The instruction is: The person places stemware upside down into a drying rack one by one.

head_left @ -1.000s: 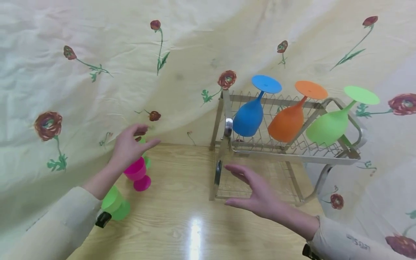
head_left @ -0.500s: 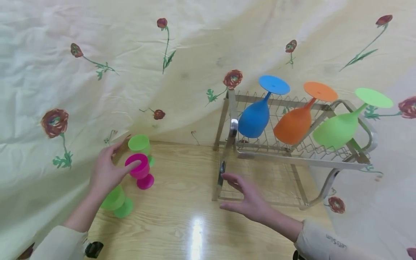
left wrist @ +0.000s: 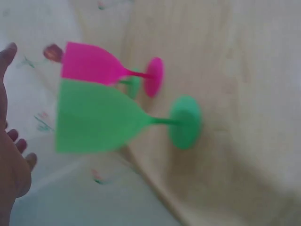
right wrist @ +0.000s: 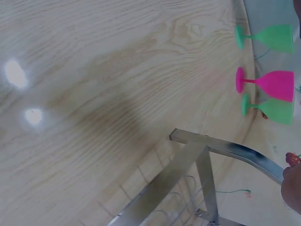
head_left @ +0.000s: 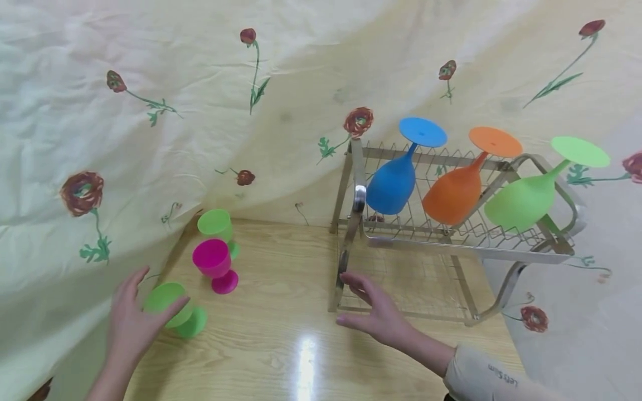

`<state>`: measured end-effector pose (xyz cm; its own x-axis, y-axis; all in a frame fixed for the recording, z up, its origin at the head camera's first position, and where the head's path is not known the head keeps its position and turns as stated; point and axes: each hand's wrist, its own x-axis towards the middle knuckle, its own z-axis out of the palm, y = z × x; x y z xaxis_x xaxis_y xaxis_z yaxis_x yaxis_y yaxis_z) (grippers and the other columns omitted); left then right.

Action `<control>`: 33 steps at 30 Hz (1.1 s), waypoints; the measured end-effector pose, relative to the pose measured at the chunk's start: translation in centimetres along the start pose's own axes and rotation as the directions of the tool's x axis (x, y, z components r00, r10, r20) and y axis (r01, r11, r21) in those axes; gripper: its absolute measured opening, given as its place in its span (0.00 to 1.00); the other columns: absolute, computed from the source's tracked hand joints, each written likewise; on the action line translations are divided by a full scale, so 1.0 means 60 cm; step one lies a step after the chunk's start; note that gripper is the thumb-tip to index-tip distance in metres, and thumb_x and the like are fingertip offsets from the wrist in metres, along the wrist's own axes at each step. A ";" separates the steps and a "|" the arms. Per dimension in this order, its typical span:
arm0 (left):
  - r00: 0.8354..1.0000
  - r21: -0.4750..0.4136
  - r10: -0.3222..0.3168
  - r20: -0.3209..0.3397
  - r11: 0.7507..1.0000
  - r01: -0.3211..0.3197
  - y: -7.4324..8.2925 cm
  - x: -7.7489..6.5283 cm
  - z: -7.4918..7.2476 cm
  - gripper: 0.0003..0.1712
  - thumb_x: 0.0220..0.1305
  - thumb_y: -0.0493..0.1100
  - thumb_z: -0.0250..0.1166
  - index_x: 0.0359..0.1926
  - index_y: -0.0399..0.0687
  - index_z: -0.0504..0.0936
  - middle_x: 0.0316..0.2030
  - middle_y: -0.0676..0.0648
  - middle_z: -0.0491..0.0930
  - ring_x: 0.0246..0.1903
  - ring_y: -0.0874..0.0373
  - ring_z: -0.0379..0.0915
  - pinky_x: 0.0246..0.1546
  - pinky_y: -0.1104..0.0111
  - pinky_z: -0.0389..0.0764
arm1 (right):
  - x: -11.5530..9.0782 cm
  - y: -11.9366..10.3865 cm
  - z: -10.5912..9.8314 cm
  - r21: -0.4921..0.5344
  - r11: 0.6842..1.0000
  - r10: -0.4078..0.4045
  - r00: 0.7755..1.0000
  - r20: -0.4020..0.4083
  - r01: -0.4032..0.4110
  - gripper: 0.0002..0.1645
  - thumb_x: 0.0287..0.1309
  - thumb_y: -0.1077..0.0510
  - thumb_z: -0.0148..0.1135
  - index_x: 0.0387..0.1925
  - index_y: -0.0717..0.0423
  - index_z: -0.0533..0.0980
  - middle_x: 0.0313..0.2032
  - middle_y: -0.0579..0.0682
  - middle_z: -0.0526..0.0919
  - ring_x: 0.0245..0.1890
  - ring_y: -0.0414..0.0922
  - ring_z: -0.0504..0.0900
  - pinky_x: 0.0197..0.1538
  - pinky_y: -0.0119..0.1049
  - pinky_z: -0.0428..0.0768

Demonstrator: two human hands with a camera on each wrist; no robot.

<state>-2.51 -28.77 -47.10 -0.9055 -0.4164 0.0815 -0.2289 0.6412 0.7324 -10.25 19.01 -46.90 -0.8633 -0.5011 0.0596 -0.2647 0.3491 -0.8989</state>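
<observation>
Left hand (head_left: pixel 129 329): wide, holding nothing, just beside the near green goblet (head_left: pixel 165 297).
Goblets on the desk (head_left: pixel 271 301): near green one upright at left; pink goblet (head_left: pixel 213 258) standing beyond it, far green goblet (head_left: pixel 214 224) behind that.
Right hand (head_left: pixel 378 313): fingers and thumb apart, near the rack (head_left: pixel 466 249); I can't tell if touching.
Rack's upper tier: blue goblet (head_left: pixel 392 186), orange goblet (head_left: pixel 453 195), light-green goblet (head_left: pixel 521 203), tilted, feet up.

Pink goblet (head_left: pixel 212 259) in all cams: head fwd/dn, L wrist close, R farther.
</observation>
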 end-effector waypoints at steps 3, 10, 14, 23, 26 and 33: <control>0.999 -0.032 -0.043 -0.031 0.999 0.042 -0.029 -0.021 0.004 0.70 0.52 0.55 0.86 0.85 0.47 0.52 0.80 0.30 0.56 0.71 0.25 0.58 0.66 0.26 0.65 | -0.004 0.007 0.003 -0.007 1.000 0.006 1.000 -0.013 -0.006 0.52 0.55 0.54 0.84 0.75 0.62 0.66 0.73 0.59 0.73 0.73 0.61 0.72 0.74 0.48 0.72; 0.992 -0.070 -0.119 -0.035 0.991 0.117 -0.073 -0.045 0.025 0.79 0.45 0.52 0.90 0.87 0.48 0.44 0.81 0.31 0.55 0.74 0.28 0.57 0.74 0.33 0.61 | -0.013 0.026 0.010 -0.027 1.000 0.008 1.000 -0.024 -0.008 0.53 0.56 0.51 0.83 0.75 0.64 0.66 0.73 0.60 0.74 0.72 0.62 0.73 0.73 0.51 0.73; 0.987 -0.124 -0.162 -0.013 0.980 0.159 -0.085 -0.051 0.039 0.81 0.47 0.50 0.90 0.87 0.49 0.40 0.82 0.32 0.51 0.78 0.31 0.52 0.79 0.37 0.55 | -0.016 0.034 0.015 -0.034 0.999 0.014 1.000 -0.016 -0.015 0.53 0.57 0.50 0.83 0.75 0.64 0.66 0.73 0.61 0.73 0.72 0.63 0.73 0.73 0.52 0.72; 0.969 -0.245 -0.245 -0.025 0.942 0.231 -0.090 -0.055 0.067 0.77 0.51 0.46 0.88 0.87 0.50 0.40 0.84 0.37 0.49 0.81 0.36 0.50 0.82 0.53 0.53 | -0.022 0.046 0.024 -0.042 0.998 0.040 0.999 -0.010 -0.041 0.54 0.55 0.48 0.83 0.75 0.63 0.66 0.73 0.60 0.73 0.72 0.63 0.73 0.74 0.51 0.72; 0.967 -0.244 -0.252 -0.045 0.941 0.234 -0.087 -0.050 0.070 0.74 0.52 0.47 0.87 0.87 0.48 0.44 0.83 0.35 0.52 0.80 0.34 0.52 0.80 0.44 0.57 | -0.023 0.049 0.026 -0.048 0.998 0.042 0.999 -0.010 -0.043 0.53 0.56 0.48 0.83 0.75 0.62 0.66 0.73 0.59 0.74 0.72 0.62 0.74 0.74 0.51 0.72; 0.957 -0.233 -0.286 -0.057 0.936 0.266 -0.082 -0.040 0.075 0.71 0.53 0.51 0.87 0.85 0.45 0.49 0.80 0.31 0.56 0.78 0.30 0.54 0.75 0.37 0.62 | -0.023 0.046 0.027 -0.042 0.999 0.024 1.000 -0.016 -0.025 0.53 0.55 0.49 0.84 0.75 0.63 0.67 0.72 0.60 0.74 0.72 0.61 0.74 0.74 0.48 0.73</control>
<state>-0.81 -28.01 -53.92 -0.7802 -0.6186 -0.0929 -0.3718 0.3391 0.8641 -9.08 19.37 -50.19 -0.8762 -0.4798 0.0449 -0.2610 0.3941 -0.8812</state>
